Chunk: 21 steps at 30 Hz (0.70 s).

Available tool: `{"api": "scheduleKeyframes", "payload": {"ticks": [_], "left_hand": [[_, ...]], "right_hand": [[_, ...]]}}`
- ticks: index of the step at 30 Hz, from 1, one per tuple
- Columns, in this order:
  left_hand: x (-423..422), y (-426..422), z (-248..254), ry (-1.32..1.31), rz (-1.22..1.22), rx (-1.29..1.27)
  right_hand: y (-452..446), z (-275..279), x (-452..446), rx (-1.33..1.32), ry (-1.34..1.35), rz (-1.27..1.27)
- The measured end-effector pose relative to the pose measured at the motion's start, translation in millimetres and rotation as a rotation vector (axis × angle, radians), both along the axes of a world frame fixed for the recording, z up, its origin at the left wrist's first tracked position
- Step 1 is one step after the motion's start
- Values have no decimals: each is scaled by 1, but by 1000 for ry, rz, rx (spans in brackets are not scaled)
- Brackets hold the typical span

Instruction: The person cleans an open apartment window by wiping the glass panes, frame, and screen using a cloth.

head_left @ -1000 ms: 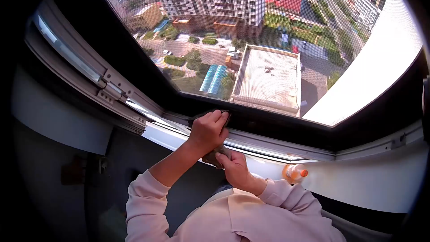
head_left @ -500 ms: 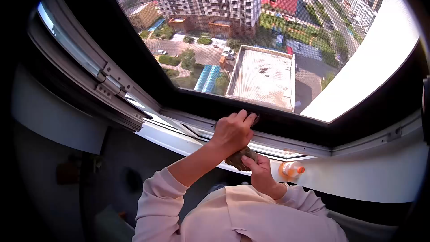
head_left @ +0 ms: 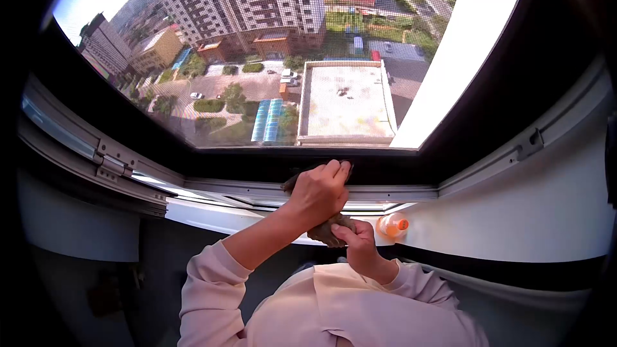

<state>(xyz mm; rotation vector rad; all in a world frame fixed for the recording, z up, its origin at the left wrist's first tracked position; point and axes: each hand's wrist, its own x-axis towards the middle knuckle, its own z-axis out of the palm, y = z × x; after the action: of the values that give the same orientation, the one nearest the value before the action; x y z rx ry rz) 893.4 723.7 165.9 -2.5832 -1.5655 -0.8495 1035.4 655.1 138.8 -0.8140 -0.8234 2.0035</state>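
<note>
My left hand (head_left: 316, 194) is closed, its fingers curled against the dark lower rail of the window frame (head_left: 257, 166). A crumpled brown cloth (head_left: 326, 234) hangs below that hand, and a bit of it shows at the left of the knuckles. My right hand (head_left: 363, 247) pinches the cloth's lower end between thumb and fingers, just under my left wrist. The fingertips of the left hand are mostly hidden. Behind the frame is a mesh screen (head_left: 244, 115), with buildings and a street far below.
An orange-capped plastic bottle (head_left: 392, 225) stands on the white sill (head_left: 488, 234), right of my right hand. At the left is a metal hinge (head_left: 114, 166) on the opened sash. A small metal catch (head_left: 531, 144) sits on the right side of the frame.
The view has turned, so the window and bottle appear further left. My left hand has shifted slightly along the rail, and more cloth shows at its left. Both hands keep their grip.
</note>
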Motion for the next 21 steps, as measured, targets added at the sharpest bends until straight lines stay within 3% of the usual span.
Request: {"api": "scheduleKeyframes", "payload": {"ticks": [6,10,16,21], "left_hand": [[95,27,-6,33,-111,-94],[104,27,-7,102,-78,-95],[9,-2,8,129,122,-9],[5,2,10,131,-20,-17]], "right_hand": [[-4,3,68,56,-174,-364],[-1,-6,76,62,-137,-369],[8,-3,5,15,32,26],[8,-17,-1,82,-94,46]]}}
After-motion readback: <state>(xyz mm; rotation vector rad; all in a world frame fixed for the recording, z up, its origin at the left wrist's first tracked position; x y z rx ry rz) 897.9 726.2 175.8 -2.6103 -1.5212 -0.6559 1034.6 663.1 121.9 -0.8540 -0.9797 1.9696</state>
